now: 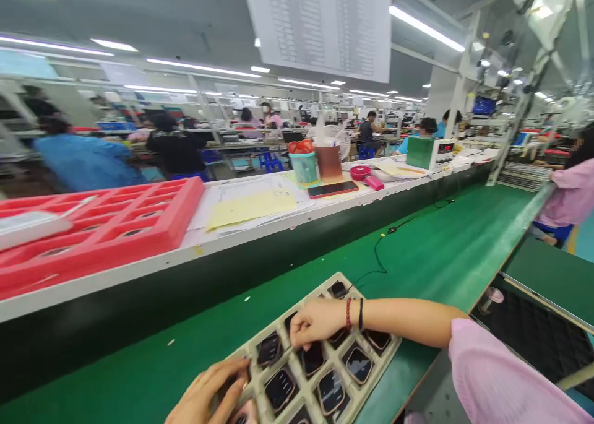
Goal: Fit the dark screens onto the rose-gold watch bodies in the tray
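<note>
**Green assembly belt (440, 244): beige cell tray (387, 356) lies within reach**

Pockets hold dark rounded parts (358, 365) apart, preventing contact; right hand (315, 322) half-closed, fingertips on one part; left hand (206, 393) curled at tray's near edge, grip unclear.

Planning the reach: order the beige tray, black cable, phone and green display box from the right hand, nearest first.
1. Beige tray: under the right hand.
2. Black cable: on the green mat, beyond.
3. Phone: on the white bench ahead.
4. Green display box: farther right along the bench.
</note>
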Action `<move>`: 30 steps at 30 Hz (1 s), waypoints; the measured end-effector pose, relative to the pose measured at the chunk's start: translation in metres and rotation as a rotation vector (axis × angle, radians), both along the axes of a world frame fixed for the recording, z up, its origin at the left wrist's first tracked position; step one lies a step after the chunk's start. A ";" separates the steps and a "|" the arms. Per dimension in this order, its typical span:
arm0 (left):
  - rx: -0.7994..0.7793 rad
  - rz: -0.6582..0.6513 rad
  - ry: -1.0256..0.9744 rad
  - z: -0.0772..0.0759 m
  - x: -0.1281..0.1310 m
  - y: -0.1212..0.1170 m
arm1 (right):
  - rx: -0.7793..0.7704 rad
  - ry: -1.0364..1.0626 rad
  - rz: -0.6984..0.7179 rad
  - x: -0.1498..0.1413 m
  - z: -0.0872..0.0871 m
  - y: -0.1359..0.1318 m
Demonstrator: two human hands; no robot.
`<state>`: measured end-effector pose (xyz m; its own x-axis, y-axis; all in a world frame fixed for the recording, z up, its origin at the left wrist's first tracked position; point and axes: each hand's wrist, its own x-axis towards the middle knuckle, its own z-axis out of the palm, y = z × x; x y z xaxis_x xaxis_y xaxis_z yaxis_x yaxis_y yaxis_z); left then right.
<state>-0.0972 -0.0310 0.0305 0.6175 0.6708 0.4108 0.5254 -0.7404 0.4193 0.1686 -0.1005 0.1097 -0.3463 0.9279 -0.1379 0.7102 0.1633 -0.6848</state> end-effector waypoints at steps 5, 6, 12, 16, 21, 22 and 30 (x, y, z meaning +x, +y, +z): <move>-0.140 0.106 -0.123 0.032 0.012 -0.030 | 0.274 0.033 -0.045 -0.025 -0.002 0.016; -0.164 0.144 -0.166 0.032 0.012 -0.029 | 0.317 0.057 -0.037 -0.031 -0.007 0.020; -0.281 0.273 -0.389 0.016 0.004 -0.024 | 0.435 0.061 0.091 -0.053 -0.029 0.021; -0.324 0.260 -0.413 0.019 0.007 -0.029 | 0.516 -0.131 0.152 -0.061 -0.028 0.014; -0.392 0.250 -0.384 0.028 0.007 -0.033 | 0.525 -0.188 0.184 -0.068 -0.023 0.015; -0.407 0.227 -0.360 0.030 0.007 -0.034 | 0.501 -0.112 0.153 -0.067 -0.024 0.016; -0.543 -0.046 -0.315 0.036 0.010 -0.048 | 0.389 0.249 -0.165 -0.050 -0.034 0.027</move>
